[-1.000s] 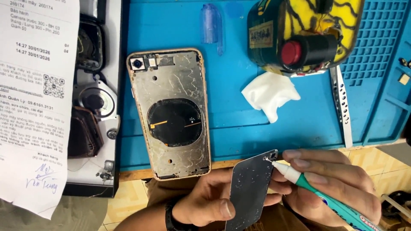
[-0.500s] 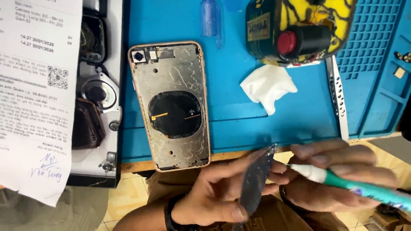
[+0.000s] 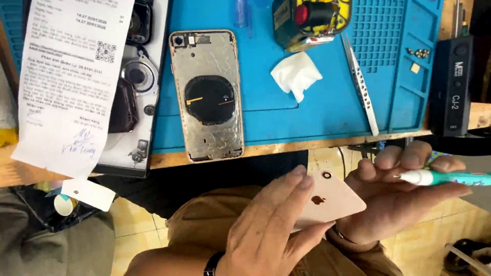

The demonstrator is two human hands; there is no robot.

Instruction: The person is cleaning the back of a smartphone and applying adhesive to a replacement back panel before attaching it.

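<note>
Below the bench edge, my left hand (image 3: 271, 225) holds a pale pink phone back glass panel (image 3: 327, 202), outer face up, with a round camera hole near its top. My right hand (image 3: 404, 189) lies palm up under the panel's right end and pinches a teal pen-shaped tool (image 3: 450, 178) with a white tip between its fingers. An opened phone housing (image 3: 207, 94) with a gold rim and a round black coil lies face up on the blue work mat (image 3: 317, 112), above both hands and apart from them.
On the mat lie a crumpled white tissue (image 3: 296, 74), metal tweezers (image 3: 360, 84) and a yellow-black device (image 3: 312, 20). A long printed paper slip (image 3: 71, 76) hangs over a black tray of parts (image 3: 133, 102) at left. A black box (image 3: 455, 76) stands at right.
The panel has turned from its grey inner side, through edge-on, to its pink outer face up. Both hands have shifted down and right; the tool now lies across my right fingers.
</note>
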